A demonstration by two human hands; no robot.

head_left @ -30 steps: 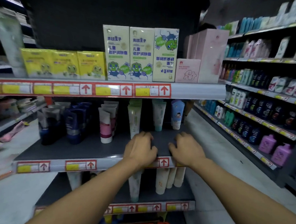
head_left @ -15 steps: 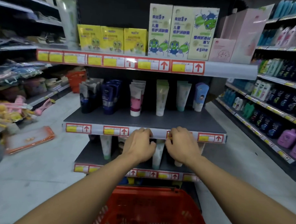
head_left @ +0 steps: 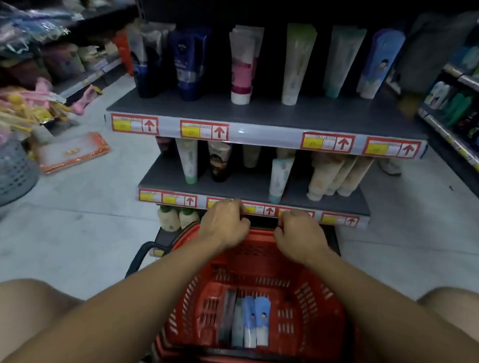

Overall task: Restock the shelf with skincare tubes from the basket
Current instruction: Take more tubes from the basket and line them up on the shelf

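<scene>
Left hand and right hand both out front with fingers curled under, knuckles up, near the front edge of the lower shelf; can't tell if they grip the edge or hold nothing. Red basket on the floor just below the hands, four skincare tubes lying side by side on its bottom. Lower shelf holds standing tubes, upper shelf a row of taller ones. Grey basket far left on the floor.
</scene>
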